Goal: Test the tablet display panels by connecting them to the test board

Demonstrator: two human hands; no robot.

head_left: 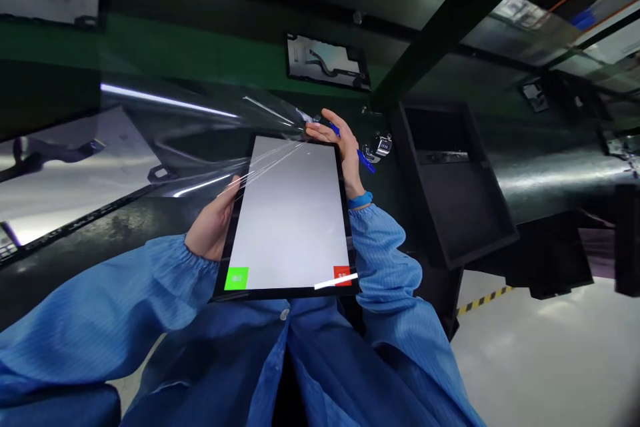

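A tablet (293, 213) shows a light grey screen, with a green box at its lower left corner and a red box at its lower right. My left hand (213, 223) is closed around the tablet's left edge, its fingers hidden underneath. A clear plastic film (200, 127) stretches across the tablet's top and off to the left, creased and shiny. At the upper right corner, my right hand (345, 147) has its fingertips together on the film's edge, with its wrist against the tablet's side. A blue pen (367, 161) runs behind that hand, apparently held in it.
A metal tally counter (383, 145) lies right of my right hand, beside a black tray (450, 213) holding a small metal strip. Behind the tablet is a small panel (327, 61) with a dark cable. Larger panels (75, 177) lie at left. A dark post (450, 20) slants at upper right.
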